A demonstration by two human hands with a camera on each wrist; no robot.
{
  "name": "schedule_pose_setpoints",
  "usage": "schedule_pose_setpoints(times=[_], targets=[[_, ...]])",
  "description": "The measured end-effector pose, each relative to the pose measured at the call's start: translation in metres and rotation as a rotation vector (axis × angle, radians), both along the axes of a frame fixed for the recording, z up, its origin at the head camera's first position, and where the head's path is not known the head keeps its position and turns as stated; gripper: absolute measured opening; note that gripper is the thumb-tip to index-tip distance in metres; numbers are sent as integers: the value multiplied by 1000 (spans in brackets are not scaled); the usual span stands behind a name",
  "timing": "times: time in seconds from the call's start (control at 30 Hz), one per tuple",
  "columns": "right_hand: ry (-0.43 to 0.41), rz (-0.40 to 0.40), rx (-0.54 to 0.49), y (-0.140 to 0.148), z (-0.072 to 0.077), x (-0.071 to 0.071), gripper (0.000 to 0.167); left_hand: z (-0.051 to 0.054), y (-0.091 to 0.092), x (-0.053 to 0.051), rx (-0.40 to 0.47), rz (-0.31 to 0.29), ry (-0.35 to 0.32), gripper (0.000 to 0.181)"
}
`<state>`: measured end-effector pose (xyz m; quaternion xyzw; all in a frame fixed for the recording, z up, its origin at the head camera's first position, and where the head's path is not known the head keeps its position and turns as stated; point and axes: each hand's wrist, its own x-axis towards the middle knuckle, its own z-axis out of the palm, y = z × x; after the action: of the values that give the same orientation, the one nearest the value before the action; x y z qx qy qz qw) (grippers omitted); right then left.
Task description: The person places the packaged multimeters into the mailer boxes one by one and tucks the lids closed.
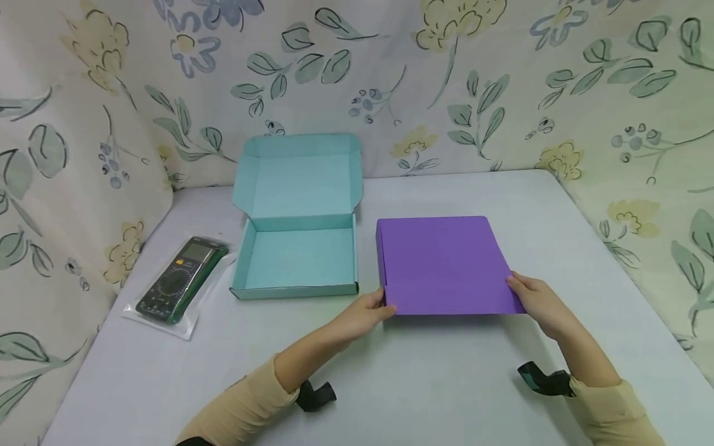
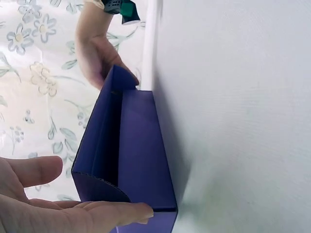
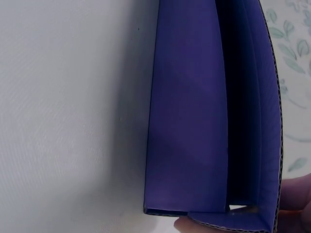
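Note:
A purple box (image 1: pixel 446 266) lies on the table, its lid lifted a little along the front; both wrist views show a dark gap between lid and front wall. At the front left corner, my left hand (image 1: pixel 365 316) rests straight fingers (image 2: pixel 141 212) on the box's side, the thumb held apart from them. My right hand (image 1: pixel 543 303) holds the lid's front right edge, fingertips (image 3: pixel 187 226) by the side flap, partly hidden by the cardboard. Left of the purple box stands a light blue box (image 1: pixel 304 257), lid upright, with nothing inside.
A dark multimeter (image 1: pixel 181 279) in a clear plastic bag lies at the left of the white table (image 1: pixel 435 384). Flowered cloth (image 1: pixel 390 80) hangs behind and at both sides. Black straps (image 1: pixel 317 396) stick out from both wrists.

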<state>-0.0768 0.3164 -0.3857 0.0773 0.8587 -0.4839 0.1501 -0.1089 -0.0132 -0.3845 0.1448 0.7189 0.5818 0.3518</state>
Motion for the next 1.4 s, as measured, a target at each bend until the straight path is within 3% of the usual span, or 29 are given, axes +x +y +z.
schedule_pose_setpoints(times=[0.17,0.37,0.47,0.63,0.8,1.03,1.2,1.4], targets=[[9,2,10,-4,0,0,56,2,0,2,-15,-9,31,57],[1,6,43,-4,-1,1,57,-6,2,-4,-190,25,224,57],[4,24,57,-1,-2,0,60,-12,3,-14,-200,48,251,60],[22,64,-22,10,-8,-3,74,-17,4,-29,-53,78,141,71],[9,116,-121,22,-14,-3,93,-22,5,-39,79,153,31,83],[49,171,-316,30,-24,-8,102,-30,6,-42,204,231,18,93],[59,178,-413,32,-28,-11,104,-30,8,-43,233,215,-1,97],[82,158,-429,32,-31,-9,105,-31,9,-43,191,180,17,99]])
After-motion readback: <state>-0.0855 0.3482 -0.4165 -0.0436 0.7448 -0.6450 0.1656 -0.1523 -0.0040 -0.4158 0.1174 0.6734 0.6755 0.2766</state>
